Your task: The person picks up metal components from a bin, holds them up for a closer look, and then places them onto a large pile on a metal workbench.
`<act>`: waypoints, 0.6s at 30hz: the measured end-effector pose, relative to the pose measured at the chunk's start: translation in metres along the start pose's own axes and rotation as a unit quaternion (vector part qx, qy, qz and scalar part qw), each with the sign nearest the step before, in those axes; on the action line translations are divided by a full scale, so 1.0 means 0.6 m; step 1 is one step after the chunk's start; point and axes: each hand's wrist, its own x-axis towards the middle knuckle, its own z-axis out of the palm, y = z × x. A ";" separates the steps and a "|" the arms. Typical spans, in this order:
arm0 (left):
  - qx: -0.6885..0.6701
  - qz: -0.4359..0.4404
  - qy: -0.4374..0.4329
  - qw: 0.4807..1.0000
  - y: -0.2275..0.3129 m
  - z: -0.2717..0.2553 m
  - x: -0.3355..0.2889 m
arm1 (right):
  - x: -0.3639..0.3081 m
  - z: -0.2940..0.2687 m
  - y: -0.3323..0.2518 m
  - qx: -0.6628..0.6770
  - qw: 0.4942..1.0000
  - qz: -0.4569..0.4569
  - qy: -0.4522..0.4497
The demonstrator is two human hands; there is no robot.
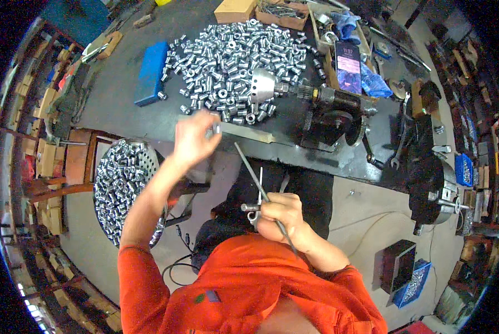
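My left hand [195, 138] is raised over the near edge of the workbench, fingers pinched on a small shiny metal sleeve [216, 129], slightly blurred. Close to my lap, my right hand [285, 218] is closed around a long thin metal rod [248, 166] that slants up toward the bench. A short round metal piece [250, 207] and a ring-like end below it also stick out of that fist; their kind is unclear. Beyond my left hand lies a big pile of metal sleeves [205, 61] on the bench. A perforated round tray [149, 158] at my left is heaped with similar sleeves.
A dark geared fixture with a silver cone [263, 86] and a crank [372, 158] stands on the bench. Nearby are a blue box [151, 73], a flat bar [244, 132], a phone [348, 69] and wrenches [399, 139]. A chuck [436, 195] juts out at the right.
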 end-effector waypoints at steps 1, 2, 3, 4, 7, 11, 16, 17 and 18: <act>-0.024 -0.076 -0.007 0.997 -0.015 0.004 0.043 | -0.001 -0.006 -0.002 -0.002 1.000 0.002 0.005; -0.046 -0.152 -0.014 0.987 -0.028 0.005 0.083 | -0.002 -0.011 -0.004 -0.002 1.000 0.004 0.010; -0.183 -0.175 0.021 0.967 -0.048 0.001 0.116 | 0.000 -0.009 -0.007 -0.004 1.000 0.000 0.010; -0.317 -0.193 0.052 0.927 -0.063 -0.006 0.134 | -0.004 -0.003 -0.004 0.005 1.000 0.001 0.008; -0.280 -0.214 0.042 0.935 -0.056 -0.084 0.117 | -0.008 0.014 -0.001 0.021 1.000 0.005 -0.013; -0.103 -0.226 -0.035 0.968 -0.091 -0.157 -0.010 | -0.027 0.030 0.012 0.035 0.999 0.005 0.009; -0.121 -0.384 -0.063 0.913 -0.159 -0.232 -0.240 | -0.012 0.042 0.010 0.092 0.995 0.038 -0.020; -0.068 -0.374 -0.093 0.920 -0.168 -0.237 -0.287 | -0.008 0.045 0.009 0.095 0.994 0.041 -0.032; -0.018 -0.360 -0.127 0.924 -0.167 -0.234 -0.318 | -0.006 0.048 0.008 0.099 0.994 0.038 -0.038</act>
